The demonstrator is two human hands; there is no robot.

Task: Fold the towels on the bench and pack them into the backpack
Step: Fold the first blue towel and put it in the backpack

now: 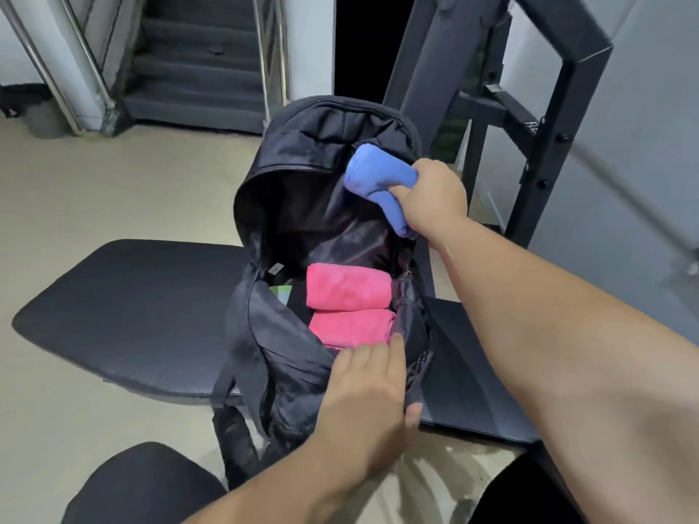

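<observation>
Towels are going into a black backpack (287,206) that is lying unzipped across the middle of a black padded bench (132,308), which is standing on a pale floor (94,191) with grey stairs (196,70) and a dark metal frame (548,107) rising behind its far edge. Two folded pink towels (350,310) are lying side by side inside the bag's main compartment. The right hand (435,198) is gripping a folded blue towel (382,183) with curled fingers over the far right rim, while the left hand (363,402) is pinching the near rim.
</observation>
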